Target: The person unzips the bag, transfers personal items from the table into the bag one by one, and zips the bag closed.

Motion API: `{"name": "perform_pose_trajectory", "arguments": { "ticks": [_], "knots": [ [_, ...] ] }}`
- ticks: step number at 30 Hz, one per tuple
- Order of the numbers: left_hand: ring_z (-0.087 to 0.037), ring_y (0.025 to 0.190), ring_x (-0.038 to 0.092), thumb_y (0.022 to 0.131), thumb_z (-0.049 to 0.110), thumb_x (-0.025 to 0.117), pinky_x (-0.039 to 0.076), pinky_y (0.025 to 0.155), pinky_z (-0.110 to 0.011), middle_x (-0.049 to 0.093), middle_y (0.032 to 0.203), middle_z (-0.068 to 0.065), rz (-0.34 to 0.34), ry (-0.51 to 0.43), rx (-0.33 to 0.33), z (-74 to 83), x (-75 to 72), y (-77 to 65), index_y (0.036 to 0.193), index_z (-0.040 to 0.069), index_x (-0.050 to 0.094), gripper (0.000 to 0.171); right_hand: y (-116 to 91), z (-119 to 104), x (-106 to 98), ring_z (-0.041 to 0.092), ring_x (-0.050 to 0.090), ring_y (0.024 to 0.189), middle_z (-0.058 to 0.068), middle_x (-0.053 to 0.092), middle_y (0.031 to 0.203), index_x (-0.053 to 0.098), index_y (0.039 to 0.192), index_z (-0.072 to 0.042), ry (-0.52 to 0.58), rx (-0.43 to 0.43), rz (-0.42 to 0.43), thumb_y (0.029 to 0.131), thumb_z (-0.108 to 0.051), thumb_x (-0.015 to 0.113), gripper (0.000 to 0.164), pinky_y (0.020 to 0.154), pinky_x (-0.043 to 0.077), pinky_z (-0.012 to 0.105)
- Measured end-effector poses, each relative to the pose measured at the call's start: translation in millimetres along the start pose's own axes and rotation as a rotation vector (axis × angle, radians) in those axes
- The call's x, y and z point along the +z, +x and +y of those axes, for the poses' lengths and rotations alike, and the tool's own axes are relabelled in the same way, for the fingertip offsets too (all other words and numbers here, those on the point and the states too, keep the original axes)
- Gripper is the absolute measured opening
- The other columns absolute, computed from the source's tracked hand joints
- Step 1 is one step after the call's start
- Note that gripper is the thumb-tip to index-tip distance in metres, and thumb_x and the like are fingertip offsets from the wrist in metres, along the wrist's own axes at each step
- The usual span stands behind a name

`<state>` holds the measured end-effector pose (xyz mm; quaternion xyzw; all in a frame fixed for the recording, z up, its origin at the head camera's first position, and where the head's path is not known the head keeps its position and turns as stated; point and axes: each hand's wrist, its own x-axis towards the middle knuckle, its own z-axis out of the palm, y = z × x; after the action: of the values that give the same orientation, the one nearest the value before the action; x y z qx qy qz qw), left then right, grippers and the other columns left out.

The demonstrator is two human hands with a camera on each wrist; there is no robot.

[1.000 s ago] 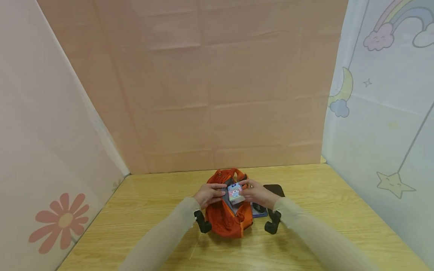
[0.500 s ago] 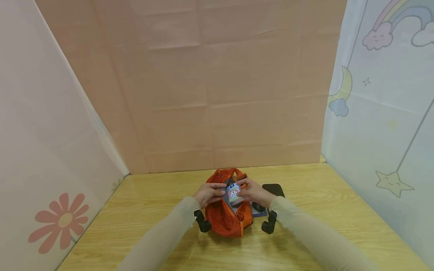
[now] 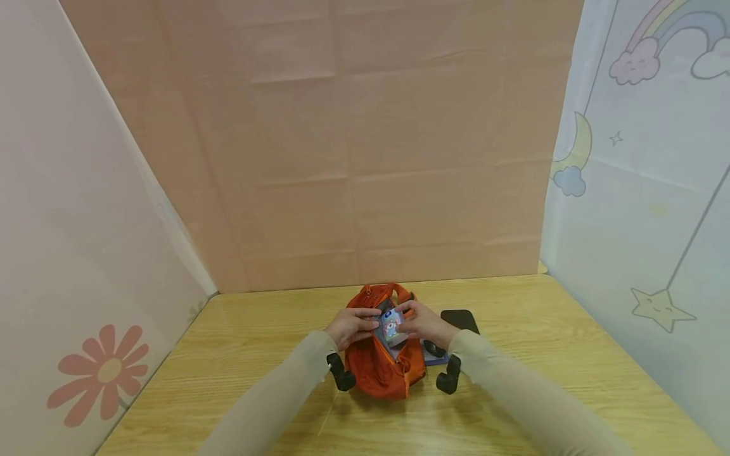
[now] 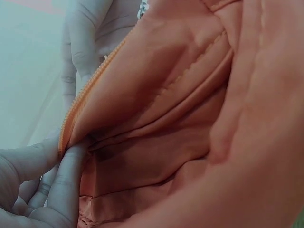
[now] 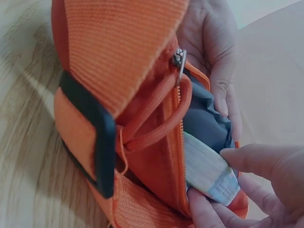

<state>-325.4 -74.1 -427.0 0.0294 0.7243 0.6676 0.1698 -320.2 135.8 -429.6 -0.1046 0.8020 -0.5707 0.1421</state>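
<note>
An orange zippered bag [image 3: 372,375] with a grey lining lies on the table, its mouth unzipped. My left hand [image 3: 345,327] pinches the left edge of the opening between thumb and fingers, beside the orange zipper teeth [image 4: 81,97] in the left wrist view. Between the thumb and fingers of my right hand [image 3: 426,325] is a small tissue pack [image 3: 391,325] with a pastel cartoon print. The pack sits partly inside the mouth, against the grey lining [image 5: 204,118]. Its lower end is hidden by the bag. A barcode-like patch shows on its near end in the right wrist view.
Behind the right hand lie a flat black item [image 3: 459,320], a small black object [image 3: 435,349] and a flat item with a blue-purple edge [image 3: 438,361], all partly covered. The wooden table [image 3: 274,354] meets a tan back wall and printed side walls.
My right hand has moved slightly left and brought the tissue pack a little further into the bag's mouth. The left hand keeps its grip on the edge.
</note>
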Motion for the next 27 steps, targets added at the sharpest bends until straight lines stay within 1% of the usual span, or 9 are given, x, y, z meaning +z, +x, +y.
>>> {"name": "perform_pose_trajectory", "arguments": {
  "ticks": [5,11,16,23,27],
  "knots": [
    [-0.01,0.084,0.067,0.091,-0.003,0.062,0.057,0.082,-0.032,0.068,0.113,-0.013,-0.003,0.002,-0.004,0.5,0.0,-0.2,0.128,-0.001,0.062,0.037,0,-2,4,0.021,0.062,0.081,0.016,0.06,0.098,0.05,0.128,0.0,-0.033,0.015,0.023,0.088,-0.005,0.068,0.045,0.076,0.056,0.038],
    [-0.009,0.085,0.066,0.091,-0.003,0.061,0.057,0.083,-0.032,0.067,0.115,-0.013,-0.008,0.02,-0.001,-0.2,-1.0,-0.2,0.129,-0.001,0.061,0.037,0,-2,8,0.021,0.061,0.078,0.016,0.059,0.098,0.051,0.126,0.0,-0.035,0.036,0.03,0.087,-0.001,0.066,0.042,0.072,0.056,0.037],
    [-0.011,0.087,0.067,0.092,-0.003,0.06,0.056,0.083,-0.033,0.066,0.113,-0.015,-0.009,0.027,0.004,-0.2,-1.1,-1.2,0.129,-0.001,0.061,0.037,-1,-1,10,0.022,0.062,0.08,0.018,0.059,0.099,0.048,0.127,0.001,-0.03,0.057,0.005,0.087,0.002,0.065,0.043,0.074,0.056,0.038],
    [-0.012,0.089,0.066,0.092,-0.003,0.061,0.056,0.085,-0.034,0.064,0.112,-0.016,-0.006,0.031,0.007,1.2,-0.7,-2.4,0.13,-0.001,0.061,0.038,-1,0,11,0.024,0.063,0.084,0.02,0.056,0.104,0.045,0.123,0.006,-0.011,0.085,0.026,0.084,0.003,0.068,0.045,0.079,0.057,0.041],
    [-0.011,0.087,0.066,0.092,-0.003,0.061,0.056,0.083,-0.033,0.065,0.112,-0.016,-0.003,0.025,0.005,0.8,-0.9,-1.3,0.129,0.0,0.061,0.038,-2,0,11,0.024,0.063,0.085,0.02,0.057,0.105,0.047,0.123,0.008,-0.02,0.084,0.013,0.085,0.002,0.067,0.044,0.081,0.056,0.042]
  ]
}}
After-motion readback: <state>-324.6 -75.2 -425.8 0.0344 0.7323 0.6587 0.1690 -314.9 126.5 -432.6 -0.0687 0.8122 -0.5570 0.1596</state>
